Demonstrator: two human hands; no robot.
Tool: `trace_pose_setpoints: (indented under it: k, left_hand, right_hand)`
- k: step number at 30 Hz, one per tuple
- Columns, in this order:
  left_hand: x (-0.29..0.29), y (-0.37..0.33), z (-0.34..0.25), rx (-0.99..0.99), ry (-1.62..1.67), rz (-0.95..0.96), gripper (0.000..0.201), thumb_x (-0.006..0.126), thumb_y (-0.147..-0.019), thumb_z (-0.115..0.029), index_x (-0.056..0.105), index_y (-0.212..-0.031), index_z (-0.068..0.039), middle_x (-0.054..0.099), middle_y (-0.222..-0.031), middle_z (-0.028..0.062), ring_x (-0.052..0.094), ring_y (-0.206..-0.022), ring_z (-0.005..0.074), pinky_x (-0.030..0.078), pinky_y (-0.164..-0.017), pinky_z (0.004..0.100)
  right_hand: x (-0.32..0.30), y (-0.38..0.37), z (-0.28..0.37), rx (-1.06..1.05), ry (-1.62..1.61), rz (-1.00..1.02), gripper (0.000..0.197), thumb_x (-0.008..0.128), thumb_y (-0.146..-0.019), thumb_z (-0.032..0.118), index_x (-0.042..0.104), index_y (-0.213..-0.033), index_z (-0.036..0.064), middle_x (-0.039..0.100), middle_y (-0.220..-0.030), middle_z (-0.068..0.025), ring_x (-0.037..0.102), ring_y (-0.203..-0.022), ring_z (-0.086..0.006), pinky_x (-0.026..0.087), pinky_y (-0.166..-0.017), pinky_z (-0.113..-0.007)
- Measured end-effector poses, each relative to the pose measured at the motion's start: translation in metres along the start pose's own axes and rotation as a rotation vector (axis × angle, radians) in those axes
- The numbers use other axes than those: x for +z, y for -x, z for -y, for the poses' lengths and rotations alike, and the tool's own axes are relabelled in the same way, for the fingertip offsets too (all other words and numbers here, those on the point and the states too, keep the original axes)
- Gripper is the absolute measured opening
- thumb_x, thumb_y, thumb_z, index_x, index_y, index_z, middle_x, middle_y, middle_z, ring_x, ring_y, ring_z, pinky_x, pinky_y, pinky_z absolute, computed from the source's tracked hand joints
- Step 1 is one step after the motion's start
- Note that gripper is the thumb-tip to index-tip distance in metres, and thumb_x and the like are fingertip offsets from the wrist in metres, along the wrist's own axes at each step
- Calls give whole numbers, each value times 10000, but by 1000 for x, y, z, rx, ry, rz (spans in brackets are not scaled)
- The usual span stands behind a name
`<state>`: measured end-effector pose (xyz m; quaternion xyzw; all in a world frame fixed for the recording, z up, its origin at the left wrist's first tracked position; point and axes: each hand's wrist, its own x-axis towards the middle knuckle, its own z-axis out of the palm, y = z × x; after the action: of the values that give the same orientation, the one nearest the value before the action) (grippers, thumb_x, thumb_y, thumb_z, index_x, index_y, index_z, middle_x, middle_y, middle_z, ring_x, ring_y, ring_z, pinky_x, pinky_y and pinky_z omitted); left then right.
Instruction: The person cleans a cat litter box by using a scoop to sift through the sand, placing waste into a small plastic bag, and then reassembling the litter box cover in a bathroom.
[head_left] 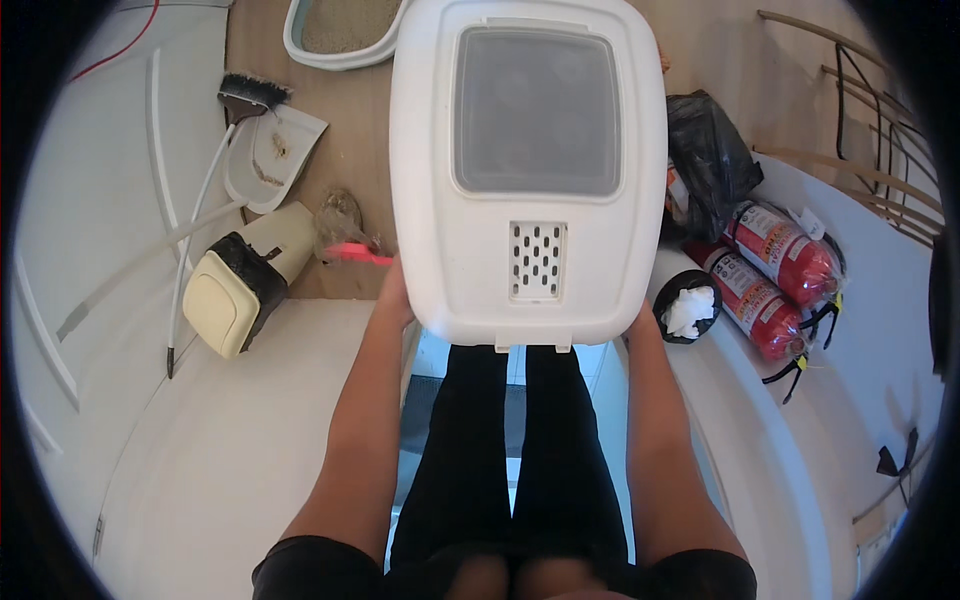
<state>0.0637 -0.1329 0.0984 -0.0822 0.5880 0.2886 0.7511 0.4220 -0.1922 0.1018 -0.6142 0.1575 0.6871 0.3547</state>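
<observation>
Up in front of me I hold a white litter box hood (430,260) between both hands. It has a grey translucent door panel (538,110), a slotted vent (537,260) below that, and small tabs on its near edge. My left hand (397,292) grips the hood's left side, its fingers mostly hidden behind the rim. At the opposite side, my right hand (640,322) is closed on the hood, also largely covered by it. Beyond the hood, on the floor, stands the litter tray (345,62) with sandy litter in it.
To the left lie a broom (250,95), a white dustpan (262,165) with debris, a cream bin (232,295), and a pink-handled scoop (355,253) by a plastic bag. On the right are two fire extinguishers (790,260), a black bag (712,150) and a small bin (690,308).
</observation>
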Motion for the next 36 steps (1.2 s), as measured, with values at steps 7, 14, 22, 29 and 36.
trace_pose_setpoints:
  k: [7,14,22,29,36]
  left_hand:
    - [34,58,-14,219,64,43,549,401,-939,-451,413,-1301,-38,525,-1238,83,547,-1088,209,491,-867,350]
    - [55,68,-23,305,96,-219,383,540,-887,-271,497,-1185,-34,585,-1067,82,595,-929,210,511,-771,361]
    - [148,121,-71,466,288,-475,180,514,-875,-126,582,-992,-8,594,-879,60,595,-787,199,497,-667,339]
    - [244,101,-104,571,188,-181,231,540,-873,-141,571,-1028,27,608,-942,128,617,-809,222,515,-660,372]
    - [317,-7,-115,719,218,-317,220,526,-889,-126,551,-976,75,612,-939,150,600,-809,233,502,-722,351]
  right_hand:
    - [19,39,14,-166,26,-104,505,422,-929,383,384,-1324,71,539,-1213,-83,544,-1086,-211,456,-886,-366]
    - [56,71,46,-344,-364,-277,364,511,-907,292,519,-1187,59,585,-1109,-77,574,-1009,-222,470,-844,-353]
    - [81,117,118,-438,-470,-300,284,573,-887,255,563,-1087,54,603,-974,-59,597,-868,-182,498,-743,-330]
    - [49,121,174,-570,-490,-35,240,497,-909,185,524,-1114,63,561,-1049,-77,540,-1001,-227,451,-875,-395]
    - [54,43,160,-392,-600,75,272,324,-984,161,375,-1248,118,410,-1294,-105,422,-1198,-293,376,-975,-591]
